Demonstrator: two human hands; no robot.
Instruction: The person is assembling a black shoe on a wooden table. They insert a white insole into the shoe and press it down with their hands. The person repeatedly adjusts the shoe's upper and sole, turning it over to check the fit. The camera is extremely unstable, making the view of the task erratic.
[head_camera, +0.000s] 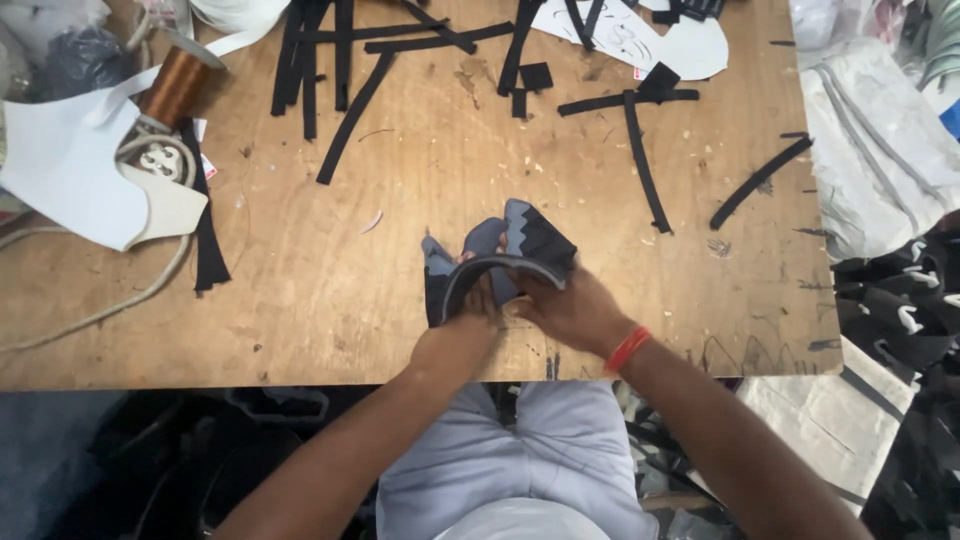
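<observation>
Both hands meet at the near edge of the wooden table (400, 250), a little right of its middle, and between them is a grey and black shoe upper piece (505, 250) with a curved grey edge band. The left hand (462, 335) is closed on the near left part of the piece, with fingers curled up under the band. The right hand (570, 310) is closed on the near right part, just beside the left hand, and it wears a red wrist band (627, 349). The piece stands up from the table and bends over the fingers, so its far side with the zigzag black and grey pattern points away from the person. The fingertips of both hands are hidden behind the piece, and I cannot tell if the piece touches the table under it. Far on the table lie many black strips (640, 160), well apart from the hands. At the far left there is a spool of copper coloured thread (175, 85), white cut pieces (70, 170) and a white cord (150, 280); some of them are cut off by the picture edge. A white pattern sheet (690, 45) at the far right side is also partly cut off. The things beside the table on the right are hard to make out.
</observation>
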